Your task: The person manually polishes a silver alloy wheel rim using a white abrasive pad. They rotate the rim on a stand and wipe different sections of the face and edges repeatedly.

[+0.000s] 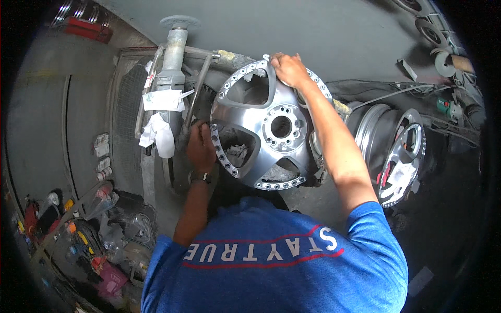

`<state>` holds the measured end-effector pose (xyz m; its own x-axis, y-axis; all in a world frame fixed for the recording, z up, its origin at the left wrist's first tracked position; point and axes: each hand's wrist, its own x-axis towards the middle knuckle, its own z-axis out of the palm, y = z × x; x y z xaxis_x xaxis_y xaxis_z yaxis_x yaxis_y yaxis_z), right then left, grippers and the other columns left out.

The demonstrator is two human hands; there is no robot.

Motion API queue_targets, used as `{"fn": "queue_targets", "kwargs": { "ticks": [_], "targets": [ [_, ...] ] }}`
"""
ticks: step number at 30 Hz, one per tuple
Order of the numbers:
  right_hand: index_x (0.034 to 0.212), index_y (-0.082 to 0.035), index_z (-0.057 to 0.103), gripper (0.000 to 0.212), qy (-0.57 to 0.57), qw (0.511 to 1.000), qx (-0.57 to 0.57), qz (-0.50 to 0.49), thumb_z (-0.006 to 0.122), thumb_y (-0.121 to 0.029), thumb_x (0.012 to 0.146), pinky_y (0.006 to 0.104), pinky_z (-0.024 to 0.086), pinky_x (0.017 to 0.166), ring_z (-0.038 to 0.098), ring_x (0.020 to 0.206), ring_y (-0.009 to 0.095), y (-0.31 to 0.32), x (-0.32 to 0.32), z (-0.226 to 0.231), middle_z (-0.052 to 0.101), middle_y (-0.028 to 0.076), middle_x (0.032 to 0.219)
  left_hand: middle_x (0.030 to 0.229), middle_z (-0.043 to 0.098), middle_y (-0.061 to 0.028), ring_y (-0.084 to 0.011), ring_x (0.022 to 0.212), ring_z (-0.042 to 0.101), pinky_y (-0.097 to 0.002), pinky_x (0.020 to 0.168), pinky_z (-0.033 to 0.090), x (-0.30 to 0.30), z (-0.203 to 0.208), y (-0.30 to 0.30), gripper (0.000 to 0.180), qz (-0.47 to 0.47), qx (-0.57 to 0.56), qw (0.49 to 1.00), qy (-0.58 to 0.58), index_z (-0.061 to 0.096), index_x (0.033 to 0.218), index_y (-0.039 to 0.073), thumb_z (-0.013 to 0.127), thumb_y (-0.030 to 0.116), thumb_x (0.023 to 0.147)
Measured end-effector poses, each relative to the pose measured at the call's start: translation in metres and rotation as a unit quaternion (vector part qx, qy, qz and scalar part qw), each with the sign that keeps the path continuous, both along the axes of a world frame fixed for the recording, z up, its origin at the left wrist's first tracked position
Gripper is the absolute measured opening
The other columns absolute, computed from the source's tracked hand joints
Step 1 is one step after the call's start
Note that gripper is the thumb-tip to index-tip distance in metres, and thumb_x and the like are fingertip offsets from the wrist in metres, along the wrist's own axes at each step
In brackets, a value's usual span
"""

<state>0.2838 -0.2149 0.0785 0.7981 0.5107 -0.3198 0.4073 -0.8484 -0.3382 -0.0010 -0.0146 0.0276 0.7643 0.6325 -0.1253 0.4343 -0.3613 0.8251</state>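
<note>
A silver alloy wheel face [287, 155] with broad spokes, a round hub and a ring of bolt holes stands in front of me. My right hand [290, 69] is closed over its top edge, fingers curled and pressed together. A small white scrap [266, 57] shows at those fingertips; I cannot make out what it is. My left hand [201, 145], with a watch [200, 177] at the wrist, is closed against the wheel's left edge in shadow, its fingers partly hidden. Crumpled whitish material [237, 153] shows through the spoke openings.
Left of the wheel rises a dusty metal post [173, 57] with white paper [163, 100] and a cloth [158, 136] on it. More wheels [402, 156] stand to the right, near a green power tool [450, 108] and cables. Bags and clutter [107, 235] lie at lower left.
</note>
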Motion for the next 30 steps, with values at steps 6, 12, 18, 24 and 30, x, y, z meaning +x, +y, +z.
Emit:
{"fn": "queue_targets", "kwargs": {
  "ticks": [6,12,18,24,30],
  "targets": [
    [0.14,0.0,0.058,0.044,-0.203,0.973,0.101,0.038,0.049,-0.023,0.103,0.0663,0.028,0.118,0.05,0.141,0.035,-0.024,-0.081,-0.01,0.056,0.021,0.148,0.106,0.074,-0.0194,-0.0384,0.095,0.072,-0.0442,0.08,0.055,-0.005,-0.012,0.003,0.036,0.003,0.004,0.999,-0.042,0.066,0.121,0.005,0.05,0.034,0.107],
    [0.146,0.004,0.052,0.05,-0.218,0.971,0.098,0.009,0.056,-0.012,0.099,0.0628,0.019,0.123,0.045,0.145,0.038,-0.039,-0.183,-0.006,0.056,0.025,0.146,0.107,0.074,-0.0192,-0.0378,0.095,0.072,-0.0437,0.081,0.056,-0.001,-0.003,0.001,0.035,0.002,-0.009,1.0,-0.023,0.067,0.121,0.004,0.05,0.032,0.107],
    [0.143,0.002,0.055,0.051,-0.207,0.969,0.134,0.032,0.062,-0.016,0.097,0.0635,0.019,0.124,0.047,0.145,0.032,-0.023,-0.183,-0.005,0.059,0.021,0.145,0.109,0.073,-0.0199,-0.0374,0.097,0.072,-0.0443,0.084,0.055,0.001,-0.008,0.002,0.035,-0.01,0.005,0.999,-0.042,0.067,0.12,0.003,0.05,0.03,0.107],
    [0.144,0.001,0.056,0.049,-0.239,0.966,0.057,-0.075,0.057,-0.016,0.098,0.0662,0.015,0.123,0.047,0.146,0.03,-0.058,-0.175,-0.004,0.059,0.019,0.147,0.11,0.073,-0.0195,-0.0357,0.1,0.071,-0.0437,0.086,0.055,0.001,-0.015,0.003,0.035,-0.014,0.032,0.999,-0.034,0.067,0.12,0.002,0.049,0.03,0.107],
    [0.145,0.006,0.052,0.051,-0.236,0.962,0.086,-0.107,0.057,-0.011,0.098,0.0666,0.019,0.121,0.045,0.146,0.038,-0.046,-0.179,-0.01,0.055,0.025,0.147,0.11,0.073,-0.0193,-0.0343,0.099,0.071,-0.0441,0.086,0.055,0.002,-0.013,0.0,0.036,-0.02,0.02,0.999,-0.046,0.067,0.119,0.001,0.048,0.03,0.107]
  ]
}}
